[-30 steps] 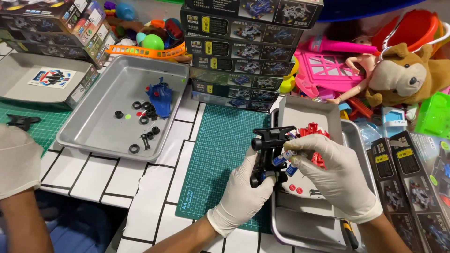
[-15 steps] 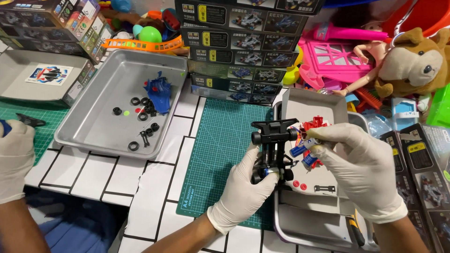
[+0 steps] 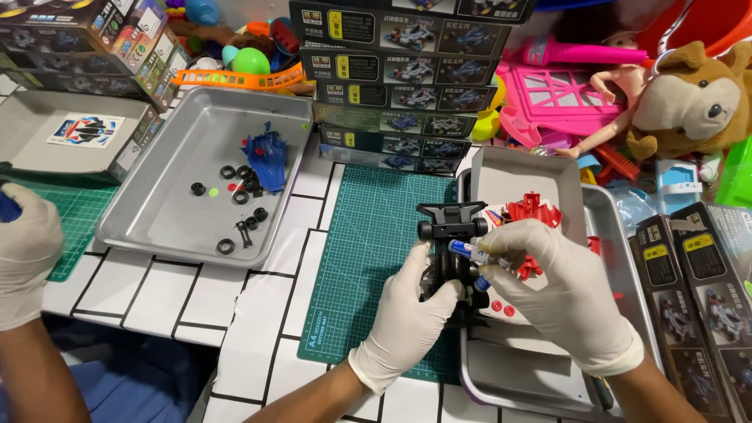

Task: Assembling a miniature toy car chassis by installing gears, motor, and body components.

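Fingers of the left hand (image 3: pixel 407 313) wrap the lower part of the black toy car frame (image 3: pixel 449 258), just right of frame centre above the green cutting mat (image 3: pixel 368 258). Right hand (image 3: pixel 560 294) fingers pinch a small battery (image 3: pixel 470 252) against the frame's side, touching it. Frame looks light, stiff plastic with thin bumper parts at its top, likely fragile; best held by the solid middle. Gloves may slip on the smooth battery. Another person's gloved hand (image 3: pixel 27 258) sits at far left.
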